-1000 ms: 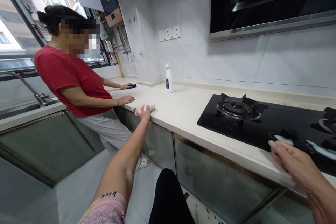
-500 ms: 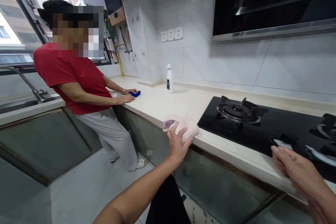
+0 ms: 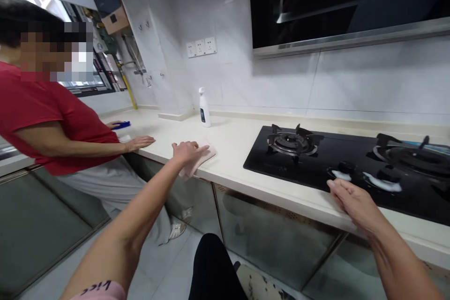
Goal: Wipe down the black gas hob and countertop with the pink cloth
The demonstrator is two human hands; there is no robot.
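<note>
My left hand (image 3: 186,152) presses a pink cloth (image 3: 204,155) flat on the cream countertop (image 3: 239,150), near its front edge and left of the black gas hob (image 3: 351,168). My right hand (image 3: 353,201) rests with fingers stretched flat on the counter's front edge, just in front of the hob's knobs (image 3: 342,168), and holds nothing.
A person in a red shirt (image 3: 52,112) stands at the left, one hand (image 3: 140,142) on the counter and the other on a blue cloth (image 3: 121,125). A white spray bottle (image 3: 204,108) stands by the wall. A range hood (image 3: 333,4) hangs above the hob.
My left hand has slid the pink cloth back to the left along the counter's front edge. The view has turned to the right. My right hand stays on the edge by the hob.
</note>
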